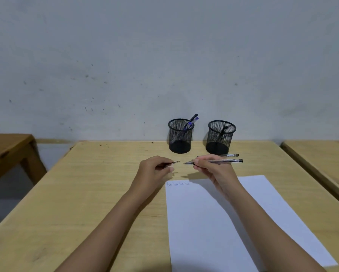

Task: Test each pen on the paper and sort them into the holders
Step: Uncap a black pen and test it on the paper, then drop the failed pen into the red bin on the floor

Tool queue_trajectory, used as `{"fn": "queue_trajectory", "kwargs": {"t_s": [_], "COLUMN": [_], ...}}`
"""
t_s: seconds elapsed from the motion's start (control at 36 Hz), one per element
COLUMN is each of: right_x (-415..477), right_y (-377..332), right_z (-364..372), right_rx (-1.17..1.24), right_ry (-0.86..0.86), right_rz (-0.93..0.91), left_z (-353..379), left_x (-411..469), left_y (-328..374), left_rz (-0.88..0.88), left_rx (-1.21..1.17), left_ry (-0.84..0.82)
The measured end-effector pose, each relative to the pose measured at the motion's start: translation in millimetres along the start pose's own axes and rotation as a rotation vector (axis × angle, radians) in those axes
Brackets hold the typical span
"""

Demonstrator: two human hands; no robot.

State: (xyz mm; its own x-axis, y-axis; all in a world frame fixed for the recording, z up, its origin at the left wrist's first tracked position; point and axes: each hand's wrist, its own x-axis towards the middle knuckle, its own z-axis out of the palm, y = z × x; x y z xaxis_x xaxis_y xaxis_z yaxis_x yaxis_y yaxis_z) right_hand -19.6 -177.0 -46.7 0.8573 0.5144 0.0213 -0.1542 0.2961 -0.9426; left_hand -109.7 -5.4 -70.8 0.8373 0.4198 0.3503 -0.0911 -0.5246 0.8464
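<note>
My right hand (pixel 209 167) grips a clear pen (pixel 223 161) held level above the desk, its bare tip pointing left. My left hand (pixel 154 167) pinches the pen's cap (pixel 173 163), a short gap away from that tip. Another capped pen (pixel 226 155) lies on the desk just behind my right hand. A white paper (pixel 233 222) lies below my hands, with several small scribbles at its top left corner. Two black mesh holders stand at the back: the left holder (pixel 180 136) has two blue pens, the right holder (pixel 220 137) has one dark pen.
The wooden desk (pixel 86 193) ends at a grey wall behind the holders. A darker wooden table (pixel 6 148) stands to the left and another light desk (pixel 321 154) to the right, each across a gap.
</note>
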Motion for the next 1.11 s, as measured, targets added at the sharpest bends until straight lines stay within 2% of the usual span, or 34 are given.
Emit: {"fn": "queue_trajectory", "kwargs": {"t_s": [0.22, 0.47, 0.69, 0.86, 0.92, 1.03, 1.11], "right_x": [-1, -8, -13, -5, -6, -11, -20], "right_y": [-9, -17, -37, -66, -70, -74, -80], "right_z": [8, 16, 13, -13, -24, -46, -57], "right_rx": [0.002, 0.038, 0.002, -0.011, -0.103, -0.589, -0.779], "right_ry": [-0.032, -0.094, -0.147, -0.009, 0.027, 0.106, 0.162], "right_rz": [-0.025, -0.01, -0.045, -0.124, -0.16, -0.223, -0.249], "left_z": [3, 4, 2, 1, 2, 18, 40], "left_x": [-4, 1, 8, 41, 52, 67, 74], "left_y": [25, 42, 59, 65, 61, 60, 71], "left_rz": [-0.012, 0.051, 0.206, 0.166, 0.142, 0.119, 0.129], "left_rx": [-0.202, -0.252, -0.258, -0.274, -0.285, -0.261, -0.272], "left_ry": [-0.007, -0.046, -0.066, -0.148, -0.179, -0.307, -0.392]}}
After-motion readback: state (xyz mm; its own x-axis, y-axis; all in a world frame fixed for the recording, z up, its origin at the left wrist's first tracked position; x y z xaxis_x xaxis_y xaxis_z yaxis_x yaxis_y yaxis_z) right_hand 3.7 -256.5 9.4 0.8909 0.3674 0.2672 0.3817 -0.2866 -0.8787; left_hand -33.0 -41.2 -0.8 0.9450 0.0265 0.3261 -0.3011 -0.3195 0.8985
